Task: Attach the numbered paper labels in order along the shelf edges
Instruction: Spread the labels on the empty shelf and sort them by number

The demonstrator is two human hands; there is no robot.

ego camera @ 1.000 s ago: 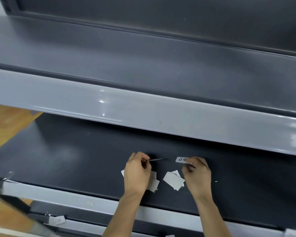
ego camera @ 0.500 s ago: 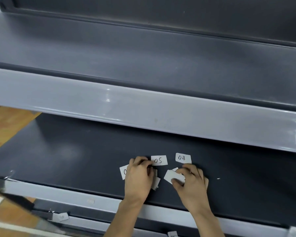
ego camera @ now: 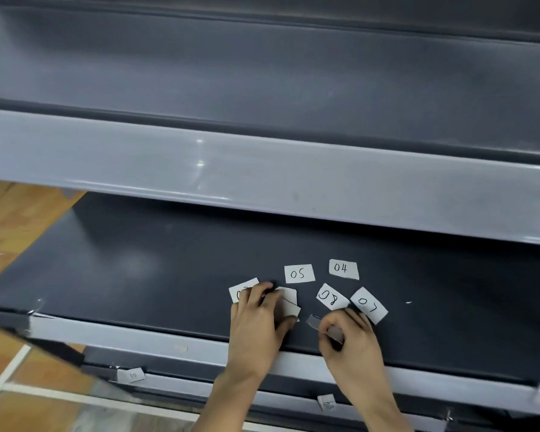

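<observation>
Soft, even overhead light here, and it pops two small white glints on the pale front strip (ego camera: 262,182) of the upper shelf, spreads a hazy sheen across the dark lower shelf (ego camera: 134,263), and leaves a deep band of shadow right under that strip. The 05 label (ego camera: 299,273) and 04 label (ego camera: 343,269) read crisp, but the right hand (ego camera: 353,338) is smeared by motion blur and the paper scrap (ego camera: 313,322) in its fingers (ego camera: 360,318) goes grey and soft. Out at the sides the shelf lines bow with the wide lens, and the small labels (ego camera: 131,375) on the bottom rail look mushy.
</observation>
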